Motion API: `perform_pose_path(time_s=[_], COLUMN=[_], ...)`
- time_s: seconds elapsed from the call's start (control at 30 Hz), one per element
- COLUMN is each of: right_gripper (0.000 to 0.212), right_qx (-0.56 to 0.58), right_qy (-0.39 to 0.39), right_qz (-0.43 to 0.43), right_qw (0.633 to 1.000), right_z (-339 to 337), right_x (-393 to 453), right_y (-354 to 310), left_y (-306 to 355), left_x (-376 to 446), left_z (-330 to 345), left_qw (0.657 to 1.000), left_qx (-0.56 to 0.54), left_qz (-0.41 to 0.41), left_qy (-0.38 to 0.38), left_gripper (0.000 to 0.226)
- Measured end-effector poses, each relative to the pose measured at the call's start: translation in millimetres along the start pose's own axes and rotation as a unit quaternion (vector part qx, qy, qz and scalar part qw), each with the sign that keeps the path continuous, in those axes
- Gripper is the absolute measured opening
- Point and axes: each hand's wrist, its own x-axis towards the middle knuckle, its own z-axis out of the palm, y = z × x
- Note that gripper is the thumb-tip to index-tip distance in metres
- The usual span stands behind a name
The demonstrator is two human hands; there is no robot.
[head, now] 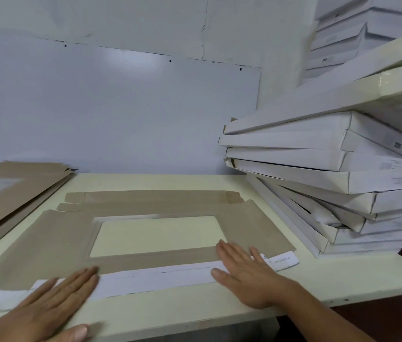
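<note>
A flat brown cardboard box blank (249,225) with a rectangular window cut-out lies on the cream table (195,309). Its near flap (155,277) is folded over and shows its white side. My left hand (54,307) lies flat with straight fingers on the left end of that white flap. My right hand (246,272) presses flat on the right end of the flap, its fingertips reaching the brown panel beside the window. Neither hand grips anything.
A leaning stack of assembled flat white boxes (330,169) fills the right side of the table, with more white boxes (338,43) behind it. A pile of flat brown blanks (14,193) lies at the left. A white wall stands behind the table.
</note>
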Motion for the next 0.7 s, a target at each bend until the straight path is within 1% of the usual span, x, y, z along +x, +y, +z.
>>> perform_pose_path(time_s=[0.03, 0.13, 0.2, 0.27, 0.33, 0.37, 0.43, 0.47, 0.5, 0.57, 0.63, 0.7], right_gripper=[0.079, 0.078, 0.079, 0.082, 0.085, 0.084, 0.077, 0.074, 0.069, 0.056, 0.044, 0.035], right_qx=[-0.001, 0.004, 0.004, 0.001, -0.003, -0.006, -0.008, -0.011, -0.017, -0.031, -0.027, -0.011], right_qy=[0.002, 0.006, 0.006, 0.007, 0.017, 0.028, 0.066, 0.091, 0.114, 0.148, 0.161, 0.172], right_qz=[0.013, 0.058, 0.073, 0.073, 0.066, 0.056, 0.014, -0.019, -0.053, -0.104, -0.122, -0.125], right_qw=[1.0, 0.998, 0.997, 0.997, 0.998, 0.998, 0.998, 0.996, 0.992, 0.983, 0.979, 0.977], right_z=[-0.6, -3.1, -3.9, -3.5, -2.8, -2.6, -2.4, -2.6, -2.5, -1.9, -3.1, -6.9], right_x=[-2.5, -11.6, -15.4, -16.3, -17.8, -19.2, -23.0, -24.6, -25.3, -23.9, -20.8, -16.1], right_y=[8.7, 33.4, 42.5, 44.1, 42.6, 41.6, 36.9, 32.7, 27.8, 16.6, 5.1, -4.5], left_y=[-5.4, -34.1, -54.7, -77.2, -96.7, -106.4, -126.7, -135.7, -144.2, -157.3, -160.7, -150.6], left_x=[-5.0, -25.1, -42.9, -60.4, -65.5, -63.5, -52.2, -44.3, -37.0, -26.6, -20.6, -13.0], left_z=[1.8, 16.0, 40.3, 75.1, 107.6, 119.4, 130.2, 131.2, 131.0, 129.7, 125.2, 108.0], left_qw=[1.0, 0.994, 0.98, 0.971, 0.97, 0.969, 0.966, 0.964, 0.965, 0.978, 0.986, 0.989], left_qx=[-0.011, -0.074, -0.145, -0.171, -0.183, -0.189, -0.212, -0.22, -0.218, -0.178, -0.145, -0.133], left_qz=[-0.015, -0.069, -0.135, -0.165, -0.156, -0.151, -0.148, -0.144, -0.136, -0.102, -0.077, -0.062], left_qy=[0.0, -0.049, -0.019, 0.021, 0.044, 0.041, -0.007, -0.04, -0.057, -0.041, -0.009, 0.014], left_gripper=[0.071, 0.067, 0.069, 0.073, 0.076, 0.077, 0.074, 0.067, 0.056, 0.032, 0.021, 0.015])
